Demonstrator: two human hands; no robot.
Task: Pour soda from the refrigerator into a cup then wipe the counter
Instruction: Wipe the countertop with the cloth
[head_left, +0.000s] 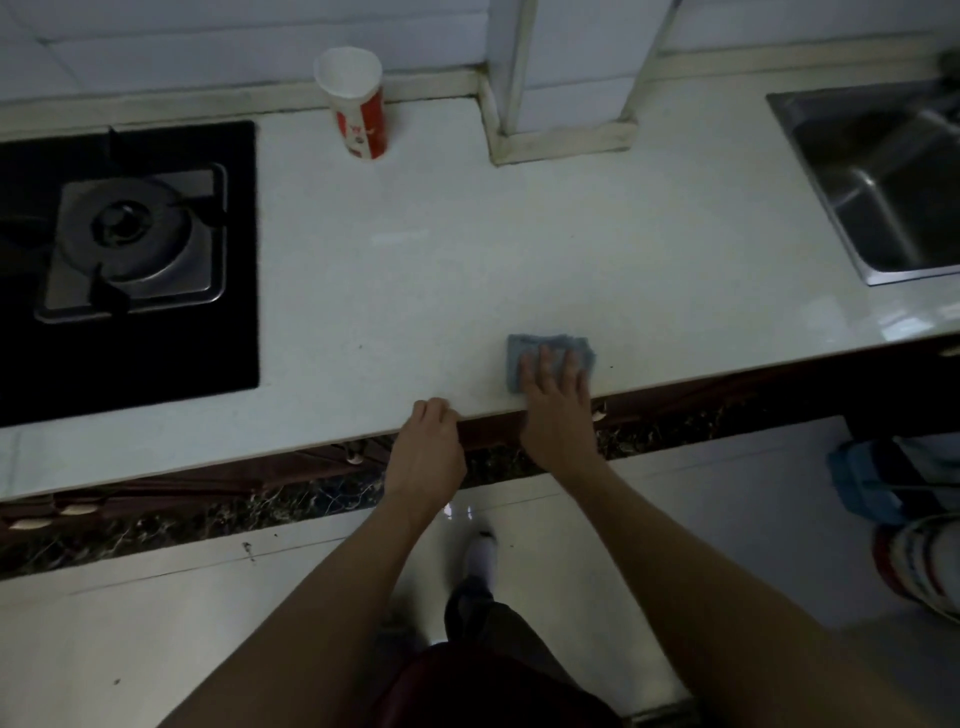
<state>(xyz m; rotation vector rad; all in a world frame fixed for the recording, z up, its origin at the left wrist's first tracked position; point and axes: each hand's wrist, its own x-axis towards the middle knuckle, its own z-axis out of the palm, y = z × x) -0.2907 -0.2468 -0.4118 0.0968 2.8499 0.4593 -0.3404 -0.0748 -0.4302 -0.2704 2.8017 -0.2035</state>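
Counter (415, 249) | right hand (556, 405) pressed flat atop cloth (522, 347) | left hand (428, 441) grips edge

In front of you a white table (467, 234) runs along a wall (208, 31) of pale tiles, all of it dim under weak light. A square tiled pillar (566, 67) juts from that wall onto the table's back edge. On your left a black stove (156, 353) with one metal burner (135, 234) is set into the top; at the far right a steel sink (883, 182) is sunk into it. Below the front edge you see dark brown cupboard fronts (182, 480) with pale handles (78, 509), then a dark speckled strip (234, 519). The floor (156, 639) is glossy pale tile with a small glare (457, 512).
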